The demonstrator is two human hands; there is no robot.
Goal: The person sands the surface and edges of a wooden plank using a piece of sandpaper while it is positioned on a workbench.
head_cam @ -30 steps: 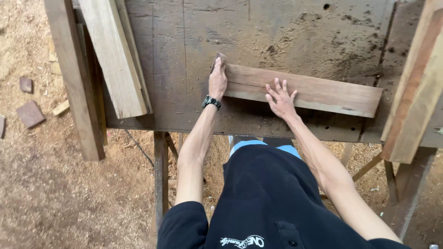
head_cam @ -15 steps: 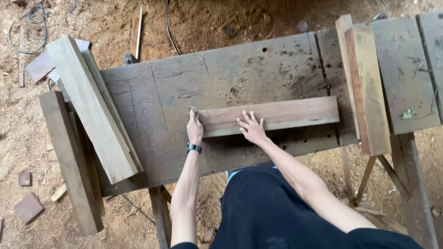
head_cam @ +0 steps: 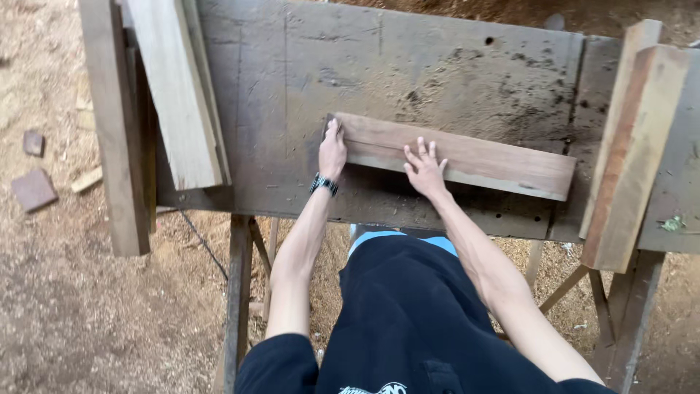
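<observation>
Broad, dark, weathered tabletop point(head_cam: 408, 66) fills the upper view, stretching well beyond both hands, scuffed and dusted with sawdust, a few small holes in its surface. Beneath it, sawdust-covered ground point(head_cam: 80, 314) runs along the left hand's side and below. Long planks point(head_cam: 175, 95) lie angled over the tabletop's edge, well off to the outside of the left hand; a darker board point(head_cam: 113, 131) sits outermost of these. Two reddish-brown timbers point(head_cam: 631, 153) lie stacked well off to the outside of the right hand, overhanging the near edge. Between those stacks, directly under both hands, a reddish wooden board point(head_cam: 496, 164) lies flat on the tabletop, slightly slanted, its far end extending past the right hand. Left hand point(head_cam: 332, 151) grips the board's end, fingers curled over the corner, palm against the end face; a dark wristwatch point(head_cam: 323, 184) sits on that wrist. Right hand point(head_cam: 425, 169) rests flat on the board's near edge, fingers spread and pressing down on the top face. Neither hand lifts the board; it touches the tabletop along its length. Small brick-coloured offcuts point(head_cam: 33, 190) lie on the ground, far out beyond the left hand.
</observation>
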